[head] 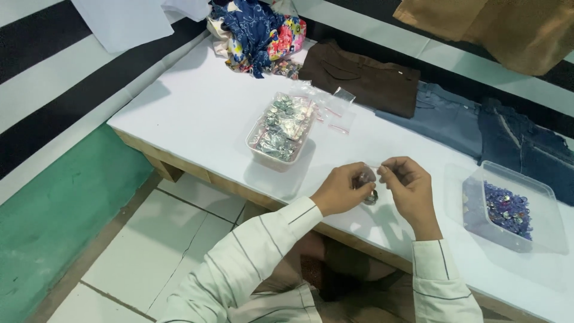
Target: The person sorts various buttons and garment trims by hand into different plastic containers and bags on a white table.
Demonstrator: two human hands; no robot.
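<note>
A clear tub (280, 134) holds filled little bags of shiny bits; a second tub (478, 206) to the right holds loose purple and silvery pieces. Above the white surface (197, 113), the left hand (339, 190) and right hand (408, 185) both pinch one small clear bag (366, 182) of dark, shiny bits. Empty bags (336, 107), folded clothes (362, 76) and jeans (478, 122) lie behind; the floor (155, 239) is white tile.

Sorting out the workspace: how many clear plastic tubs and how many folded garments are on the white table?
Clear plastic tubs: 2, one holding filled bags, one holding loose purple bits
Folded garments: 3, brown, blue-grey, dark denim
Total: 5
</note>
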